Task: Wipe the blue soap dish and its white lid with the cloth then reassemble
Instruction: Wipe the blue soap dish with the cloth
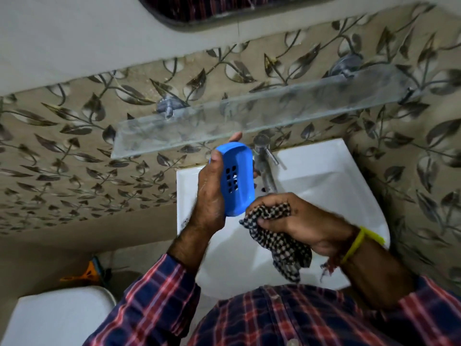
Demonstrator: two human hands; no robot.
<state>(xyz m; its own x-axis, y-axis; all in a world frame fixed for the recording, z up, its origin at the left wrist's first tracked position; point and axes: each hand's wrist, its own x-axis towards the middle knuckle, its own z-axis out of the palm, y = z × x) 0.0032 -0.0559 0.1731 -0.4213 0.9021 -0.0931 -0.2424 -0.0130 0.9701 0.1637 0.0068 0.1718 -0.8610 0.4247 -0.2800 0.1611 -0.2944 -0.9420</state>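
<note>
Here the soap dish (238, 176) is a bright blue plastic oval with rounded ends and a block of small square drain holes in its flat middle. You hold it on end above the back left corner of the sink (324, 171), just left of the tap (265, 166), with the holed face turned towards you. Your left hand (212, 193) is clamped on it: the thumb lies along the near long edge, and fingertips show past the top and the far side. Its lower end touches the cloth (277, 236), a black-and-white checked rag bunched in your right hand (296, 221). Those fingers are curled tight around the cloth, and a loose tail of it hangs down over the sink's bowl. A yellow band (359, 242) sits on your right wrist. Both sleeves are checked in red and navy. The white lid cannot be made out. A glass shelf (249, 116) runs along the leaf-patterned wall above the sink's back edge.
</note>
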